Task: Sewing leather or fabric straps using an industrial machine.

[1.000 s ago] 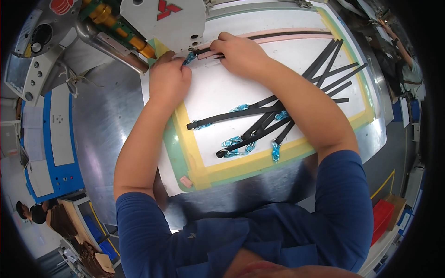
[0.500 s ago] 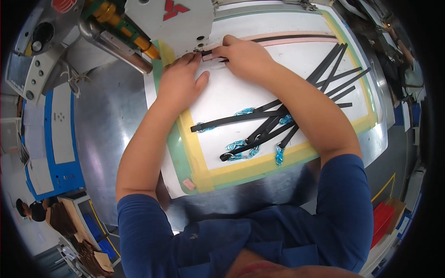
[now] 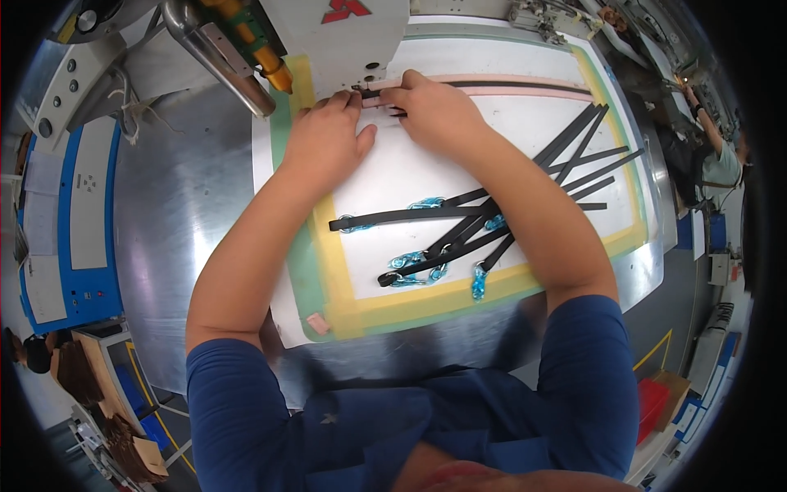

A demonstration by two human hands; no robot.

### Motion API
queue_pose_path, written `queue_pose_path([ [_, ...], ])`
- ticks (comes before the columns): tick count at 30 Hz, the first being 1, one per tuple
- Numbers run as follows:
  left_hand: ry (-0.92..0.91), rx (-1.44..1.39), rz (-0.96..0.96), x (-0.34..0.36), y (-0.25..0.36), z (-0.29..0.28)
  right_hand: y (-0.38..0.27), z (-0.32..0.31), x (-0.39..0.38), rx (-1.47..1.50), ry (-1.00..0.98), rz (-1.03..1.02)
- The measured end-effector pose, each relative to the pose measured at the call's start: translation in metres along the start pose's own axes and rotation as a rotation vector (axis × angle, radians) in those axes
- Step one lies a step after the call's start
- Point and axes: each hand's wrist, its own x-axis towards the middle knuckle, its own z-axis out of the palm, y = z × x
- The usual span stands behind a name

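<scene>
My left hand (image 3: 326, 143) lies at the white machine head (image 3: 344, 41), fingertips at the near end of a black strap, thumb apart; whatever is under its fingertips is hidden. My right hand (image 3: 434, 115) has curled fingers on that black strap (image 3: 516, 86), which runs along a pink guide (image 3: 549, 93) on the taped white board (image 3: 373, 172). Below my hands lie several crossed black straps (image 3: 566, 135), some ending in metal fittings with shiny light-blue pieces (image 3: 479, 283) around them.
A yellow-and-metal cylinder (image 3: 266, 61) and a bent pipe (image 3: 213, 57) stand left of the machine head. A blue-framed panel (image 3: 86, 205) sits left on the steel table (image 3: 172, 230). One person (image 3: 709, 148) is at the right, another (image 3: 37, 348) at the lower left.
My left hand has shifted forward and its thumb has moved away from its fingers; the light-blue piece beside it is now hidden. My right hand stays on the strap. The view has shifted slightly.
</scene>
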Motion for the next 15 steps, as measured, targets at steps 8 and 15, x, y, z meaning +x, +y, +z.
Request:
queue_pose_path([
  [8,0.026,0.000,-0.029,-0.0004,0.0029,0.0028,-0.0034,0.0003,-0.0006,-0.023,0.025,0.012],
  [15,0.006,0.017,-0.049,0.0022,0.0060,0.0046,-0.0044,0.0006,-0.0024,-0.026,0.056,0.004],
])
